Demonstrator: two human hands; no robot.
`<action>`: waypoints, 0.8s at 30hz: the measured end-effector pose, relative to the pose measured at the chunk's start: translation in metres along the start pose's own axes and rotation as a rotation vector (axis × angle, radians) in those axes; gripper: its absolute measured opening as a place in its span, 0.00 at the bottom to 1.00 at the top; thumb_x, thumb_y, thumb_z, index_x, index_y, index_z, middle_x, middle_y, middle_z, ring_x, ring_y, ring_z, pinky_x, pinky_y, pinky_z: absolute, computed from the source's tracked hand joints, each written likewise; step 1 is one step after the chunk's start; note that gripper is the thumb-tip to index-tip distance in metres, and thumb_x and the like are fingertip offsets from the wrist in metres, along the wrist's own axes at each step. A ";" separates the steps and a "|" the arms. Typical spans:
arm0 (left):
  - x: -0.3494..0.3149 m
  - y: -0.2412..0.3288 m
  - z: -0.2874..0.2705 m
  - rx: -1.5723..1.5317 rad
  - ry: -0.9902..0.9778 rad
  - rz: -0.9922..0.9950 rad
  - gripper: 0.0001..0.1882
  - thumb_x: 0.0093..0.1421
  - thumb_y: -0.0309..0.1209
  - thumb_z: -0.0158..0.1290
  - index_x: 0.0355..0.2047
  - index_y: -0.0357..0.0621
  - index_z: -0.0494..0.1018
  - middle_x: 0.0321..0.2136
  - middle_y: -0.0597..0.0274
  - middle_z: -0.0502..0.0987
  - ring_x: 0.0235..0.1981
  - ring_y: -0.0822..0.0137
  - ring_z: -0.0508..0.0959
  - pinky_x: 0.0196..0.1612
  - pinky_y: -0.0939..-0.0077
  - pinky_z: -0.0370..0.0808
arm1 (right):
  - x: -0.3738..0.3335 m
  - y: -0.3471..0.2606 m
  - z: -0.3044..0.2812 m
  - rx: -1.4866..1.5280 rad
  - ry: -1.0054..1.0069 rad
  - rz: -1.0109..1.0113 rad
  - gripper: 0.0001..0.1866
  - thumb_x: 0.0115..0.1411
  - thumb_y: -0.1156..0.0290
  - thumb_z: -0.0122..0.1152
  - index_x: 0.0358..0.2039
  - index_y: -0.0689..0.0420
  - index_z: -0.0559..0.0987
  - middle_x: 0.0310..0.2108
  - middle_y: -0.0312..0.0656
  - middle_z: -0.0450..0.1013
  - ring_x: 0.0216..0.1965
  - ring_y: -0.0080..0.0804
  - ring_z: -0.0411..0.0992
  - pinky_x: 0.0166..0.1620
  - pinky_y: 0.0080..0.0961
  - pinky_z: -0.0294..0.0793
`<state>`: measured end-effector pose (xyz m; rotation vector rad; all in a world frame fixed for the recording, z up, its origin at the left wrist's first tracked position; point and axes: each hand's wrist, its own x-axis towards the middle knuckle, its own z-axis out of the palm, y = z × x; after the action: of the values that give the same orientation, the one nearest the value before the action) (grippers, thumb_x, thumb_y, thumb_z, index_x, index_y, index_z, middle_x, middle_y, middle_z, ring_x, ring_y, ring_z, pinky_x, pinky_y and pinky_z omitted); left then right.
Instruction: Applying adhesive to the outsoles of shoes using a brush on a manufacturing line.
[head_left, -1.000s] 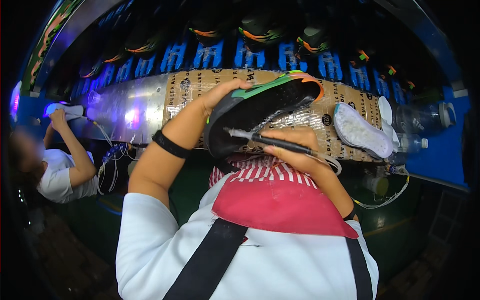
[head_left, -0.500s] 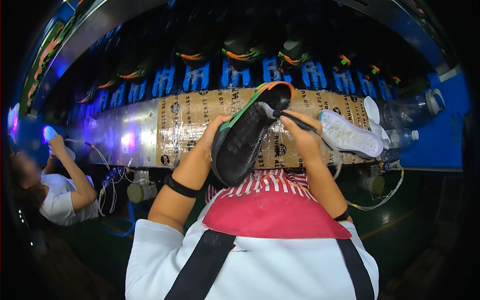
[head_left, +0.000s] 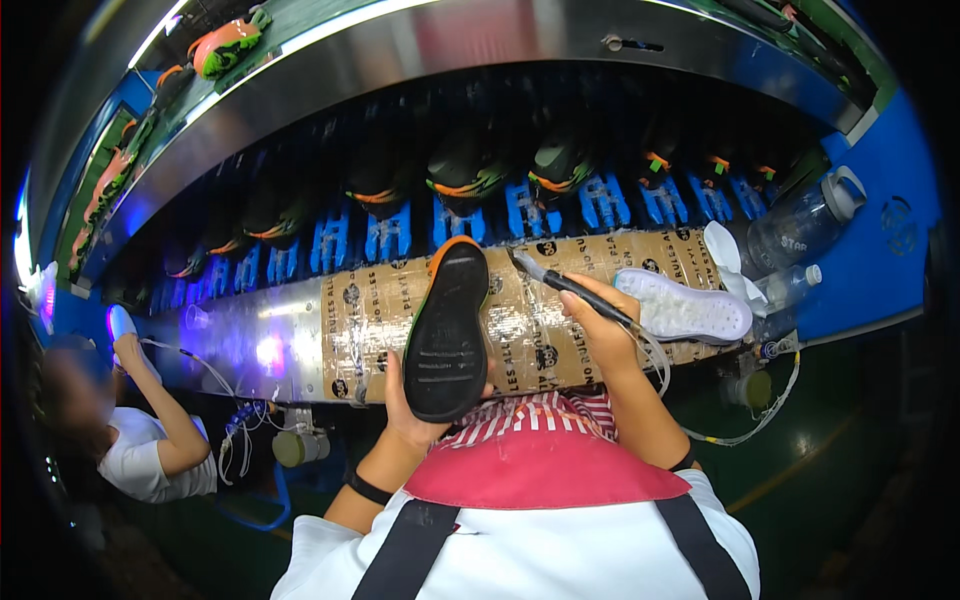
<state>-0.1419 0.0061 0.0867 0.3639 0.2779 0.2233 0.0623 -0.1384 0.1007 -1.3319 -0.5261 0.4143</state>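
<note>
My left hand (head_left: 410, 405) grips a black shoe (head_left: 448, 335) with orange and green edging around its heel end, its dark underside facing up. The thumb lies along one side and fingertips show on the other. To its right, my right hand (head_left: 600, 325) is closed around a black-handled brush (head_left: 568, 284) with pale bristles. A thin tube (head_left: 658, 360) runs from the handle's back end. The bristle tip is apart from the shoe, above the cardboard. Beside my right hand lies a white shoe sole (head_left: 685, 308), its hollow side upward.
Printed cardboard (head_left: 370, 310) covers the bench's middle. Behind it, dark shoes hang over a row of blue holders (head_left: 388, 232). Two clear bottles (head_left: 795, 232) stand at the right with white paper (head_left: 728, 256). A co-worker (head_left: 150, 430) holds a white sole at the left.
My view has tipped upward. The brush has come off the shoe and moved to its right. The shoe has turned more upright and come nearer to me.
</note>
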 end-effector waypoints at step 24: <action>0.144 0.170 0.230 0.726 -0.654 0.615 0.19 0.66 0.34 0.38 0.48 0.33 0.69 0.46 0.47 0.74 0.46 0.60 0.75 0.52 0.64 0.71 | -0.016 0.008 -0.048 0.046 0.198 0.083 0.14 0.53 0.75 0.64 0.40 0.65 0.79 0.26 0.38 0.77 0.26 0.17 0.72 0.30 0.12 0.70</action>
<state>0.0358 0.1254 0.3251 1.2126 -0.4322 0.5900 0.0768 -0.1841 0.0832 -1.3363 -0.2959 0.3564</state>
